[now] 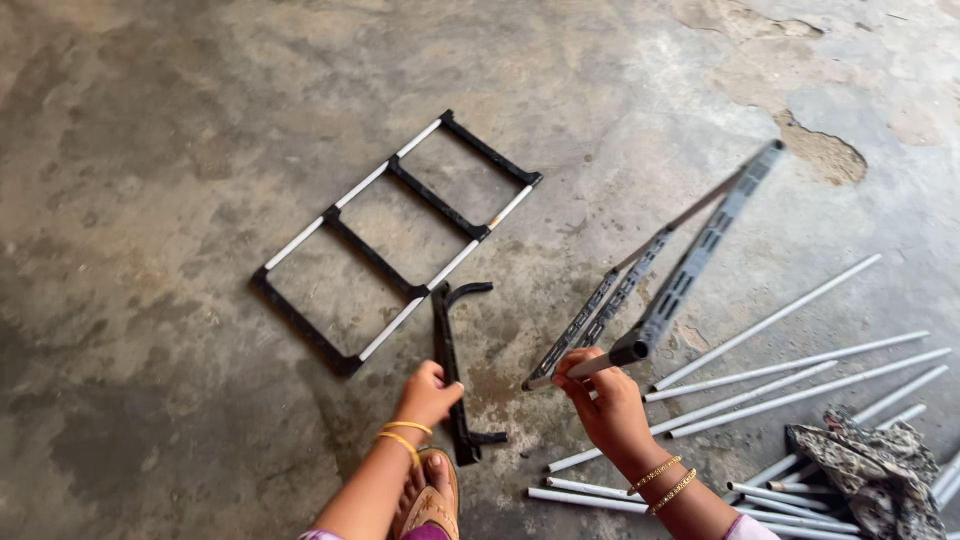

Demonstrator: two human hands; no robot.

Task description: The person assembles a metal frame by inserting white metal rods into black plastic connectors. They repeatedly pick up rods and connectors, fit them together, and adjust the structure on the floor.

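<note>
Black frame (690, 262) slanting up-right

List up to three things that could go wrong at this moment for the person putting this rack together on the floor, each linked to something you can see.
1. The right hand lifts the long black side frames by one end only; they may swing or twist loose.
2. Loose white rods lie on the concrete floor by the right arm; they could roll underfoot.
3. The left hand grips a black bracket close to the sandalled foot, which might get knocked.
</note>
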